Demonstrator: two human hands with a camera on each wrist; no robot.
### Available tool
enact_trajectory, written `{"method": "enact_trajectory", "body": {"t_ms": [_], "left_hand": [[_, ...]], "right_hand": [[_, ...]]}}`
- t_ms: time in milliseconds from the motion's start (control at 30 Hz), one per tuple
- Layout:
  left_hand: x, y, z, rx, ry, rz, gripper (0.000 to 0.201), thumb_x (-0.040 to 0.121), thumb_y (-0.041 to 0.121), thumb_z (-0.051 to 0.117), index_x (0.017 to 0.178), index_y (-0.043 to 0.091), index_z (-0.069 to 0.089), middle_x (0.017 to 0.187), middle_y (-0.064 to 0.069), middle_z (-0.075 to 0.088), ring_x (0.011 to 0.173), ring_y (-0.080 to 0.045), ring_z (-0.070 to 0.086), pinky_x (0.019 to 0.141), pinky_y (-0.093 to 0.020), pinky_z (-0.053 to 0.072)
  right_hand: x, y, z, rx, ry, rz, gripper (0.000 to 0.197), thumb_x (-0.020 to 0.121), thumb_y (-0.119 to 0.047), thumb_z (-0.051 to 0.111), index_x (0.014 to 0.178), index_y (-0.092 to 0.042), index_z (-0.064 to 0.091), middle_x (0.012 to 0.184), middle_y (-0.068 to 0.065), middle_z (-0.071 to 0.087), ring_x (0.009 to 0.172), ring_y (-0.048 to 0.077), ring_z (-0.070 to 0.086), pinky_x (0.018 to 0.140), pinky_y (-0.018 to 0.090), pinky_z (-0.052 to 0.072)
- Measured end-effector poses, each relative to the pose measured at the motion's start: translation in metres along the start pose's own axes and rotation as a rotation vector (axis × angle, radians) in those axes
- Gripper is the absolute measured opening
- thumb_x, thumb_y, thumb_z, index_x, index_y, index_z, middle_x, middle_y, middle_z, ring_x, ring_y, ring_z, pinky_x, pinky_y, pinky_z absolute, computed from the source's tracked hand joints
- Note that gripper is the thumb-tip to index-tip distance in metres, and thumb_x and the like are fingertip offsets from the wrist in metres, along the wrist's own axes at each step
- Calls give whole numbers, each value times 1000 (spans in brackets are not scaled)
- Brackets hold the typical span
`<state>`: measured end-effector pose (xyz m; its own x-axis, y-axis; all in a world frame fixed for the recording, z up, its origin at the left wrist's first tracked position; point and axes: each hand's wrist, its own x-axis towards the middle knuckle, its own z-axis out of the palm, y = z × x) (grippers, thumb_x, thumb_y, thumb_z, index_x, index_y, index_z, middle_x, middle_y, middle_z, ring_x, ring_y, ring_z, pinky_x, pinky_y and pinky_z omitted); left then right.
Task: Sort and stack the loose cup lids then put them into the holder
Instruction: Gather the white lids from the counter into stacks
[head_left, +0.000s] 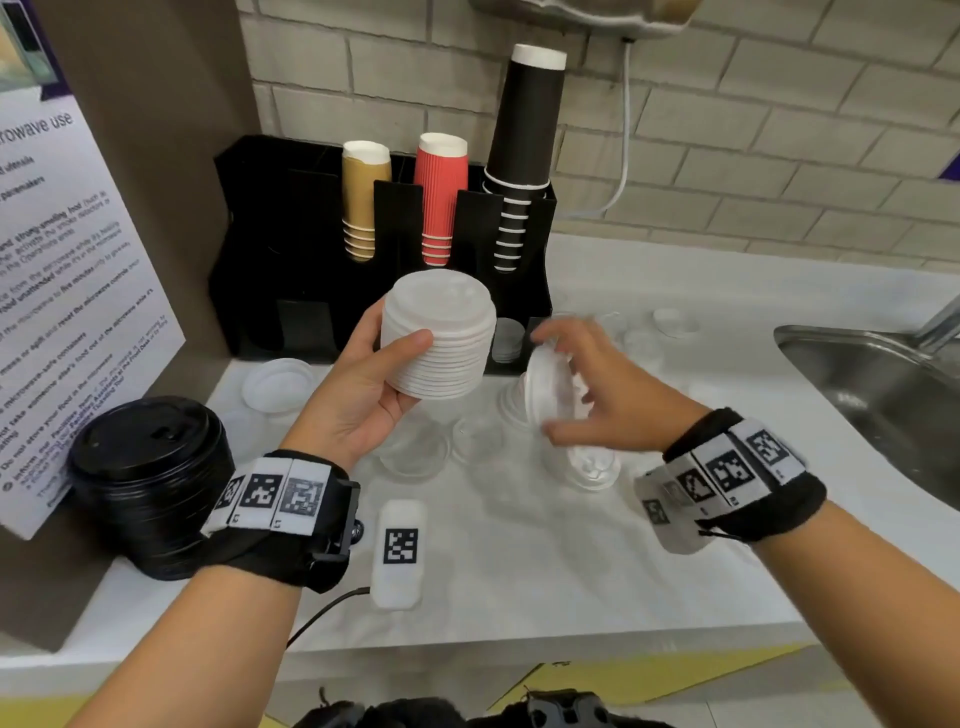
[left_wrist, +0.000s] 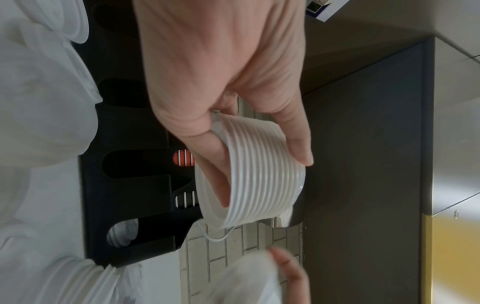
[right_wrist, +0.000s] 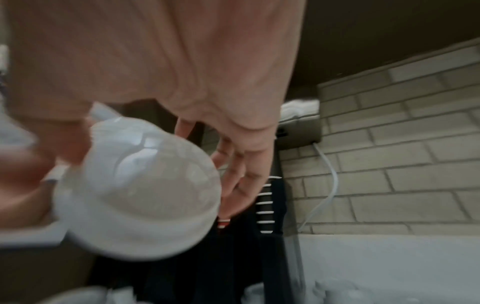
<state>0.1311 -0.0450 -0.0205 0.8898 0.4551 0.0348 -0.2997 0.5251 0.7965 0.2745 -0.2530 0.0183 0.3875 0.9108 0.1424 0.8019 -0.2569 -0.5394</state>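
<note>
My left hand (head_left: 384, 379) grips a stack of white lids (head_left: 441, 338) in the air in front of the black holder (head_left: 270, 249); the left wrist view shows the same lid stack (left_wrist: 259, 176) between thumb and fingers. My right hand (head_left: 576, 384) holds a single white lid (head_left: 545, 389) on edge, just right of the stack; that lid (right_wrist: 140, 185) is blurred in the right wrist view. Loose clear lids (head_left: 415, 452) and white lids (head_left: 278, 384) lie on the white counter (head_left: 519, 561). A stack of black lids (head_left: 150, 467) stands at the left.
The holder carries tan cups (head_left: 363, 197), red cups (head_left: 441, 197) and black cups (head_left: 524, 156), with a few lids in a lower slot (head_left: 506, 340). A steel sink (head_left: 883, 395) is at the right. A white tag block (head_left: 400, 551) lies near the front edge.
</note>
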Motion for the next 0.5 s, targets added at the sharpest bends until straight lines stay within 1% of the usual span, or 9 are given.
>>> {"method": "enact_trajectory", "body": {"t_ms": [67,100,133,167,233,300,367,433,500], "left_hand": [[0,-3,3,-3,1,-6,64,74,14,68,135,26,51,123,2,65,104,-12,70,73,-26,58],[0,-6,5,2,1,-10,66,73,14,69,136,26,51,124,2,65,104,-13,70,73,-26,58],[0,-8,7,8,0,-16,68,72,14,70,137,25,50,125,1,65,104,-13,70,74,-27,58],[-1,-10,9,16,-3,-23,71,71,14,71,138,25,50,125,-1,64,105,-15,69,74,-27,58],[-1,-14,12,33,-14,-34,73,69,14,73,137,26,50,128,-3,63,107,-17,69,74,-27,58],[-2,-17,14,53,-34,-46,72,68,14,75,135,28,51,130,-5,62,109,-18,68,74,-28,58],[-2,-19,14,82,-54,-55,71,68,13,76,133,31,53,131,-6,62,111,-20,67,74,-28,58],[-3,-20,13,119,-84,-68,71,67,12,78,131,33,55,130,-6,63,112,-22,67,75,-30,58],[-3,-21,14,149,-120,-89,73,67,10,81,132,33,55,129,-7,64,113,-25,66,75,-31,58]], "right_hand": [[8,-7,-1,240,239,11,69,74,-23,78,120,-46,31,110,-15,38,95,1,49,68,14,48],[12,-12,0,346,319,9,64,78,-25,75,117,-49,31,109,-15,41,91,-3,52,67,15,50],[15,-17,2,410,366,-5,58,81,-29,72,117,-50,32,109,-15,43,89,-6,54,66,15,51],[18,-23,5,425,386,-21,53,82,-33,68,117,-49,32,110,-16,45,88,-7,55,65,15,51],[23,-30,10,364,385,-50,49,84,-37,66,122,-43,36,112,-17,48,89,-6,55,66,14,49],[27,-33,12,254,385,-78,48,85,-34,67,125,-34,41,114,-16,51,93,-5,52,71,10,44],[31,-34,11,164,392,-90,43,86,-30,69,124,-27,49,116,-11,52,96,-7,49,76,7,37],[33,-36,8,122,391,-98,40,85,-29,70,122,-25,56,118,-7,53,100,-9,48,82,4,35],[35,-40,6,114,354,-111,36,85,-26,70,119,-24,62,118,-5,56,105,-6,50,88,8,37]]}}
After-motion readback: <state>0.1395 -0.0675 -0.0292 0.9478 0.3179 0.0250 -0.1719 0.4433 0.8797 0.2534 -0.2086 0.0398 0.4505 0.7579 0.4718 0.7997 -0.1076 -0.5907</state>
